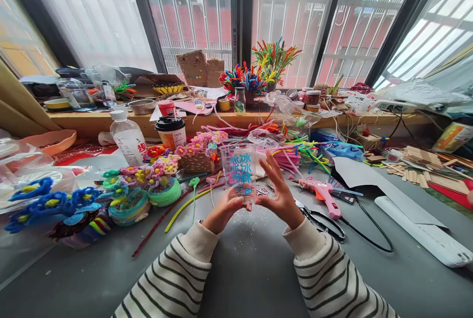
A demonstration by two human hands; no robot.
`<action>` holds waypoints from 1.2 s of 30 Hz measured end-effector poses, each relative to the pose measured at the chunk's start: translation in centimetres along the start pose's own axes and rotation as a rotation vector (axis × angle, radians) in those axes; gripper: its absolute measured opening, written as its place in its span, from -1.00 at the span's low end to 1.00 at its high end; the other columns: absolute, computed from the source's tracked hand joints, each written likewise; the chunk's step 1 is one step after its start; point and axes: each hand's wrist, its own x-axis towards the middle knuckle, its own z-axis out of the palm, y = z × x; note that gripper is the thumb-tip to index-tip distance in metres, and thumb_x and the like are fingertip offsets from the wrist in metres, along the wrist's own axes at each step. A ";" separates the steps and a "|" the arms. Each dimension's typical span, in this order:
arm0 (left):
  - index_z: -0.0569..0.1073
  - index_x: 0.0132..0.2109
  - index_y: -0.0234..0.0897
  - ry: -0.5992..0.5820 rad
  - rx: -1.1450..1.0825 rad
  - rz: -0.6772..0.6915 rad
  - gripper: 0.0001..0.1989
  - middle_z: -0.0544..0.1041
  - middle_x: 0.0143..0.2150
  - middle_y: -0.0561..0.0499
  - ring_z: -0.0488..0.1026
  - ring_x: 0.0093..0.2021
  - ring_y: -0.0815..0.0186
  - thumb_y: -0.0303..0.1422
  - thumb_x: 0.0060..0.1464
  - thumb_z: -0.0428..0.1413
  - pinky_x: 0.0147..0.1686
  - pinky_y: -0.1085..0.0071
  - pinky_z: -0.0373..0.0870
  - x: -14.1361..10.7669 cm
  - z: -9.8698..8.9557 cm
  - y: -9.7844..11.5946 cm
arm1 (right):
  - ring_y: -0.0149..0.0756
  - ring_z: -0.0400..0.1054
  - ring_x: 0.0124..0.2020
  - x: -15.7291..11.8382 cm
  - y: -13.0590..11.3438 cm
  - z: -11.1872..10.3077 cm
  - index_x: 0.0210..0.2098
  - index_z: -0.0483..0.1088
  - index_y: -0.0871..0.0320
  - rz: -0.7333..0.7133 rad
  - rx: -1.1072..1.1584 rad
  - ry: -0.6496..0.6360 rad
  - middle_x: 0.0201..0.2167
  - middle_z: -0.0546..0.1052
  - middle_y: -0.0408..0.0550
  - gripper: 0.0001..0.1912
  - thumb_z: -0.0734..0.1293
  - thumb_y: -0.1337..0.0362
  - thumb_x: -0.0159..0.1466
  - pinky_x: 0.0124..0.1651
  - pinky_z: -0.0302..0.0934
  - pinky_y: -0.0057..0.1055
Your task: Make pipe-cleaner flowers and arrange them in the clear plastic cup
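A clear plastic cup (pixel 240 165) with blue printed characters stands upright near the middle of the view. My left hand (pixel 227 205) is wrapped round its lower left side, thumb in front. On the cup's right, my right hand (pixel 281 192) has its fingers spread upward and apart, with its thumb close to the cup's lower edge; whether it touches cannot be made out. Left of the cup are pink pipe-cleaner flowers (pixel 205 143) in a brown pot. A pink glue gun (pixel 325 197) and black-handled scissors (pixel 325 224) lie to the right of my right hand.
Blue pipe-cleaner flowers (pixel 51 202) and a plastic bottle (pixel 127 138) stand left. Green and yellow stems (pixel 188 199) lie on the grey table (pixel 251 273). At the right are a white power strip (pixel 421 229) and wooden sticks (pixel 424 160). Part of another hand (pixel 470 192) shows at the right edge.
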 end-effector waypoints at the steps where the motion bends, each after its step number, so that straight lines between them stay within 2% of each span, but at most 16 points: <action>1: 0.37 -0.16 -0.30 -0.002 -0.020 -0.003 -0.51 0.45 -0.38 0.00 0.31 -0.43 0.38 -0.13 -0.25 0.20 -0.31 0.38 0.20 0.0 0.0 0.0 | -0.11 -0.35 0.27 -0.1 0.0 0.0 0.08 0.16 -0.19 -0.034 -0.056 -0.028 0.28 -0.20 -0.29 -0.29 0.41 0.09 -0.05 0.23 -0.35 -0.09; 4: 0.40 -0.17 -0.29 -0.025 -0.072 -0.014 -0.54 0.44 -0.38 0.00 0.31 -0.41 0.36 -0.13 -0.23 0.19 -0.33 0.40 0.20 -0.1 0.0 0.1 | -0.10 -0.38 0.28 -0.2 0.1 0.4 0.02 0.23 -0.21 -0.043 -0.081 -0.079 0.28 -0.25 -0.35 -0.41 0.38 0.08 -0.01 0.23 -0.33 -0.08; 8: 0.44 -0.27 -0.31 -0.058 -0.083 -0.028 -0.59 0.42 -0.39 -0.01 0.30 -0.43 0.38 -0.12 -0.25 0.20 -0.35 0.41 0.21 0.0 0.2 0.3 | -0.16 -0.36 0.28 -0.3 0.1 0.9 -0.02 0.26 -0.22 -0.020 -0.031 -0.069 0.27 -0.23 -0.39 -0.53 0.34 0.11 0.06 0.24 -0.31 -0.10; 15: 0.43 -0.23 -0.31 -0.023 -0.075 -0.039 -0.57 0.43 -0.38 -0.01 0.31 -0.45 0.38 -0.13 -0.25 0.20 -0.35 0.39 0.23 0.1 0.1 0.2 | -0.19 -0.33 0.28 -0.2 0.3 0.8 -0.02 0.27 -0.21 -0.016 0.015 -0.082 0.27 -0.18 -0.36 -0.54 0.33 0.09 0.07 0.23 -0.24 -0.14; 19: 0.38 -0.17 -0.29 0.133 -0.032 -0.028 -0.59 0.46 -0.33 -0.01 0.34 -0.42 0.38 -0.23 -0.22 0.21 -0.37 0.43 0.25 0.0 0.1 -0.1 | -0.18 -0.26 0.27 -0.2 0.5 1.0 0.01 0.24 -0.21 0.017 -0.007 -0.079 0.27 -0.15 -0.33 -0.52 0.32 0.10 0.08 0.22 -0.18 -0.16; 22: 0.34 -0.14 -0.29 0.291 0.035 -0.034 -0.56 0.47 -0.21 -0.07 0.40 -0.28 0.30 -0.27 -0.22 0.22 -0.28 0.40 0.27 0.1 0.3 0.0 | -0.17 -0.19 0.25 -0.3 0.4 1.3 0.01 0.26 -0.17 0.028 -0.020 -0.100 0.27 -0.10 -0.27 -0.52 0.33 0.09 0.07 0.22 -0.16 -0.16; 25: 0.29 -0.10 -0.30 0.432 0.189 0.012 -0.51 0.42 -0.10 -0.13 0.37 -0.12 0.20 -0.30 -0.24 0.22 -0.15 0.32 0.26 0.5 0.1 -0.1 | -0.18 -0.07 0.22 -0.5 0.4 1.9 0.01 0.27 -0.09 0.056 0.019 -0.131 0.24 0.01 -0.14 -0.49 0.35 0.11 0.05 0.20 -0.13 -0.16; 27: 0.23 -0.08 -0.30 0.498 0.319 0.029 -0.42 0.39 -0.09 -0.14 0.39 -0.17 0.20 -0.29 -0.28 0.24 -0.14 0.25 0.27 0.8 -0.4 -0.4 | -0.18 0.03 0.17 -0.6 0.8 2.4 0.02 0.20 -0.03 0.117 0.100 -0.082 0.18 0.12 -0.03 -0.42 0.38 0.12 0.01 0.18 -0.07 -0.15; 29: 0.19 -0.06 -0.30 0.453 0.410 0.026 -0.34 0.37 -0.10 -0.14 0.41 -0.24 0.20 -0.28 -0.36 0.26 -0.16 0.20 0.29 1.1 -1.0 -1.0 | -0.17 0.11 0.13 -0.7 1.4 2.8 0.05 0.09 0.02 0.195 0.196 0.000 0.13 0.19 0.05 -0.30 0.42 0.13 -0.04 0.14 0.00 -0.14; 32: 0.23 -0.05 -0.31 0.321 0.598 0.040 -0.33 0.32 -0.02 -0.20 0.32 -0.03 0.07 -0.29 -0.39 0.28 0.00 0.14 0.17 1.1 -1.3 -1.7 | -0.15 0.16 0.09 -0.6 2.4 3.1 0.08 -0.01 0.07 0.250 0.311 0.041 0.10 0.22 0.10 -0.15 0.45 0.13 -0.11 0.12 0.04 -0.16; 34: 0.24 -0.02 -0.32 0.333 0.717 0.055 -0.30 0.27 0.05 -0.24 0.19 0.10 0.01 -0.29 -0.39 0.28 0.09 0.12 0.05 1.0 -1.2 -1.7 | -0.16 0.20 0.06 -0.5 2.9 3.2 0.08 0.01 0.09 0.264 0.347 0.033 0.05 0.29 0.09 -0.15 0.46 0.14 -0.12 0.12 0.04 -0.17; 36: 0.21 0.02 -0.33 0.327 0.751 0.052 -0.26 0.25 0.08 -0.25 0.15 0.13 0.01 -0.29 -0.38 0.29 0.11 0.13 0.02 0.9 -1.0 -1.5 | -0.17 0.25 0.02 -0.5 3.2 3.2 0.06 0.03 0.09 0.282 0.343 0.034 -0.01 0.36 0.06 -0.19 0.46 0.15 -0.11 0.11 0.05 -0.16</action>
